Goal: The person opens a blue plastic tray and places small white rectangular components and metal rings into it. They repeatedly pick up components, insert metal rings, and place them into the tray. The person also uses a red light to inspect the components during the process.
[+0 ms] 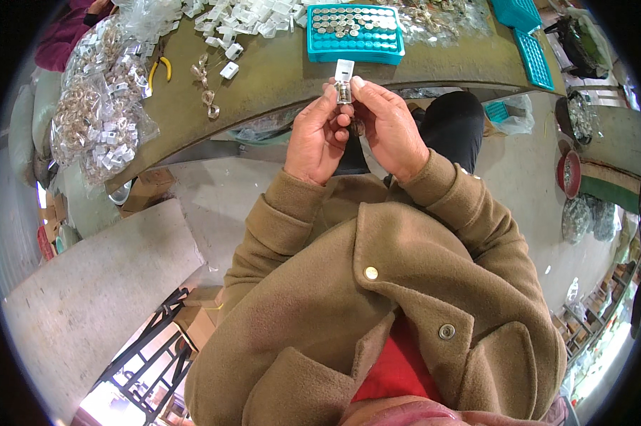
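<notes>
Head view: two bare hands hold one small white plastic case (344, 69), its flap upright, pinched between the fingertips of the left hand (315, 138) and the right hand (391, 128). It sits above the tabletop's near edge, just below one teal ridged tray (356, 56) bearing rows of shiny round metal discs (345, 21), too many to count surely. On the dull olive tabletop (264, 89) lie one pair of yellow-handled pliers (166, 67), two loose white blocks (229, 70) beside a heap of boxy white pieces (253, 15), and crinkled clear bags (107, 106) at left.
</notes>
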A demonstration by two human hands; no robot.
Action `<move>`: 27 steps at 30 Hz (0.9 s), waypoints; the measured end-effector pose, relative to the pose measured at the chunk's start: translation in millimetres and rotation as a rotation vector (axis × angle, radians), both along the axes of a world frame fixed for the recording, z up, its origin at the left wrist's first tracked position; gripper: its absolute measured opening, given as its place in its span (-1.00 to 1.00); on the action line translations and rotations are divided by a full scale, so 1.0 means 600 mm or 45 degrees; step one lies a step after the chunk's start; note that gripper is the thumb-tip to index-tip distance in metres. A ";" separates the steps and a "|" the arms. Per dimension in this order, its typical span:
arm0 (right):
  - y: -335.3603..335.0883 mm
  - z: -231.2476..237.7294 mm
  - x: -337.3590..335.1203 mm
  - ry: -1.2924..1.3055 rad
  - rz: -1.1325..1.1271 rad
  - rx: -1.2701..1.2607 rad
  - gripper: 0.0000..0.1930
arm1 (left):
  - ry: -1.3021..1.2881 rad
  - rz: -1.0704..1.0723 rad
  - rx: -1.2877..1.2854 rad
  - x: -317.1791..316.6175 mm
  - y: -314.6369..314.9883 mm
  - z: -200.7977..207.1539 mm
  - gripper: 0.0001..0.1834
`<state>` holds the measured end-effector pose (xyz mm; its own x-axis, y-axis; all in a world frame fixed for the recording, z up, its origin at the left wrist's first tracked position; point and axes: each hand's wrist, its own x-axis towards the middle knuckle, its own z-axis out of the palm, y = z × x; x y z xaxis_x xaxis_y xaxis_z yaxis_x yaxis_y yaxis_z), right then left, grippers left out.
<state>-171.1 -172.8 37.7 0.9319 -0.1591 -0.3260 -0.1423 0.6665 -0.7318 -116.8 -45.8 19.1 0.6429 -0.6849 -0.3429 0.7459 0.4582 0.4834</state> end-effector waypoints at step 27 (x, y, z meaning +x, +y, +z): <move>0.027 0.000 0.004 -0.097 -0.040 0.049 -0.74 | -0.148 0.114 0.081 -0.008 -0.001 -0.001 -0.74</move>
<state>-168.5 -156.7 37.5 0.9489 -0.1774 -0.2611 -0.0658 0.6978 -0.7132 -121.5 -46.4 18.7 0.7386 -0.6022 -0.3031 0.6405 0.4865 0.5942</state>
